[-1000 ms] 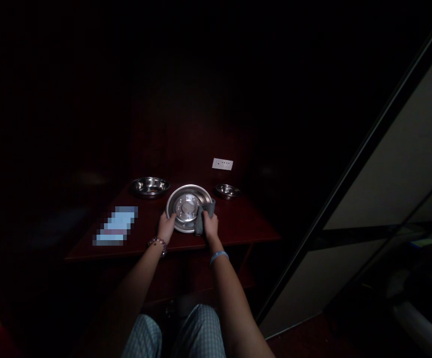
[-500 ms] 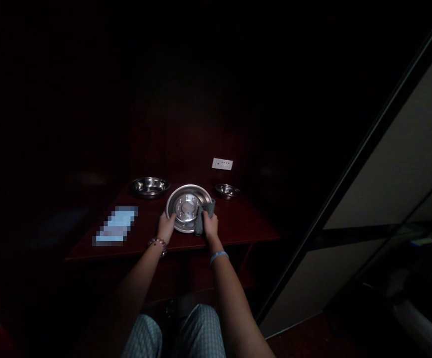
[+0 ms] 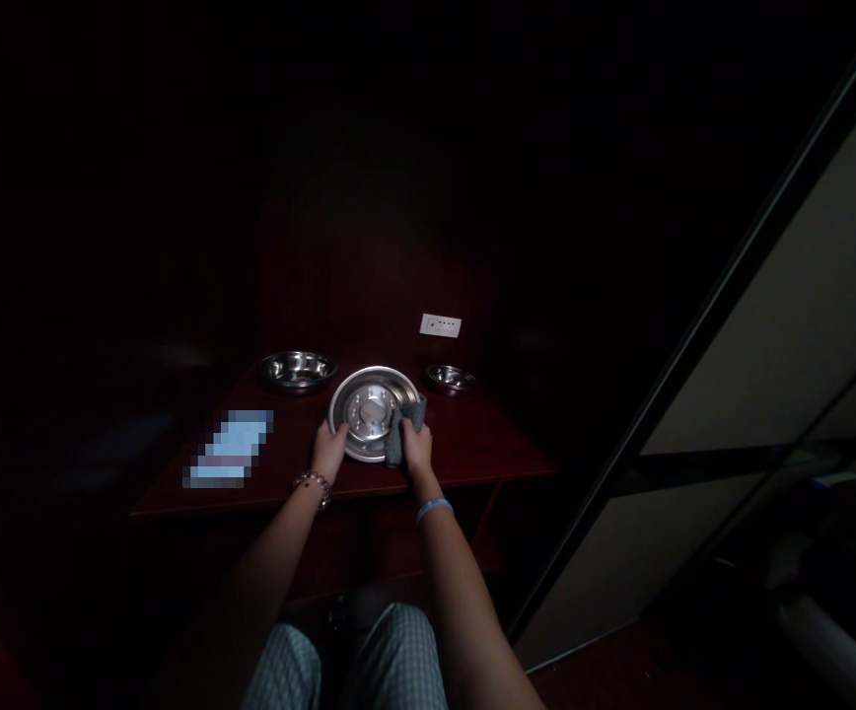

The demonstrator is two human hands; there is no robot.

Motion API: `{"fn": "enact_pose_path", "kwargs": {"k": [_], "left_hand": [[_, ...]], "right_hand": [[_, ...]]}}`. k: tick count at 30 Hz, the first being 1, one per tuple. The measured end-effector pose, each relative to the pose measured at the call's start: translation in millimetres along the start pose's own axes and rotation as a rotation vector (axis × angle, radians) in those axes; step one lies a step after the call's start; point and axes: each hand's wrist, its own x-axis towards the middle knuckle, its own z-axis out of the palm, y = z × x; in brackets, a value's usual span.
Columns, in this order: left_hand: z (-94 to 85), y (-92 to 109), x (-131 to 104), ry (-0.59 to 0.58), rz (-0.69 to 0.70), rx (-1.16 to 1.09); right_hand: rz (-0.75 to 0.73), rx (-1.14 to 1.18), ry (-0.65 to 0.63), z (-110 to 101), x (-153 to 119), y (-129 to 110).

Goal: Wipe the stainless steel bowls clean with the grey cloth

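Note:
A round stainless steel bowl (image 3: 372, 411) is tilted toward me over the front of the dark red table, its inside showing. My left hand (image 3: 329, 451) grips its lower left rim, thumb on the inner side. My right hand (image 3: 417, 447) is closed on a grey cloth (image 3: 393, 438), which is folded over the bowl's right rim. Fingers behind the bowl and under the cloth are hidden. Behind and to the left lies a wide steel bowl (image 3: 297, 372); a smaller steel bowl (image 3: 450, 380) stands at the back right.
The dark red table (image 3: 472, 454) backs onto a wall with a white power socket (image 3: 441, 325). A blurred-out bright rectangle (image 3: 230, 449) lies on the table's left side. My knees (image 3: 402, 651) are below the front edge. A pale framed panel (image 3: 768, 325) slants along the right.

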Motion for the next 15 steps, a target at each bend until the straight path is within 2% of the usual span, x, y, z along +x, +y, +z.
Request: {"fn": "enact_pose_path", "kwargs": {"k": [11, 15], "left_hand": [[0.0, 3.2, -1.0, -0.025, 0.045, 0.039], [0.1, 4.1, -2.3, 0.002, -0.003, 0.016]], "right_hand": [[0.005, -0.003, -0.004, 1.2, -0.1, -0.2], [0.005, 0.011, -0.002, 1.8, 0.9, 1.6]]}}
